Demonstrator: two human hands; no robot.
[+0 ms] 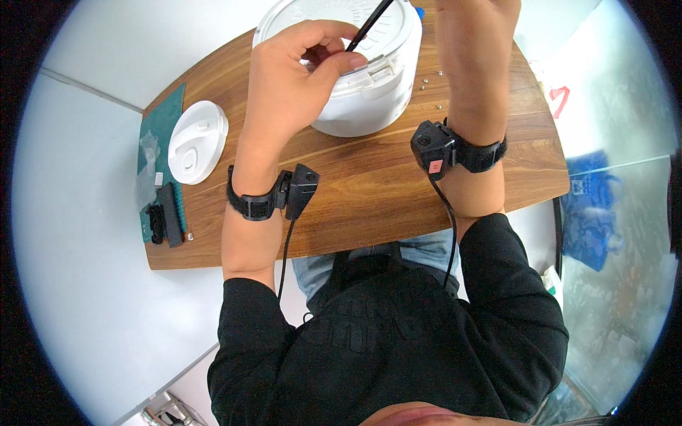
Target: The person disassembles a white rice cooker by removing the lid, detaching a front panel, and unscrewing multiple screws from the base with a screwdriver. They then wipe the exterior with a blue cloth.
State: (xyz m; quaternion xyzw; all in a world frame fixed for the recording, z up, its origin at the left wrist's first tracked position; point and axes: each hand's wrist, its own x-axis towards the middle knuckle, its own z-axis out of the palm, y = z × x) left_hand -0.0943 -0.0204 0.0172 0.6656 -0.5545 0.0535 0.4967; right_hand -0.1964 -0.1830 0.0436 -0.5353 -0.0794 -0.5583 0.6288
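A white rounded appliance housing [366, 113], shaped like a rice cooker body, stands at the far side of the table. Over its front rim reaches my left hand [305, 67], thumb and fingers closed around the lower end of a thin black rod [370, 25]. The rod slants up to the right and leaves the picture at the top, so its kind cannot be told. My right hand [477, 7] shows only in part at the upper edge, right of the housing. Its fingers are out of the picture.
A white oval lid [197, 142] lies at the left, partly on a green mat [165, 117]. Near it are a black bar-shaped object [170, 214] and a clear plastic bag [148, 167]. Several small screws [424, 86] lie on the wooden table [369, 188] right of the housing.
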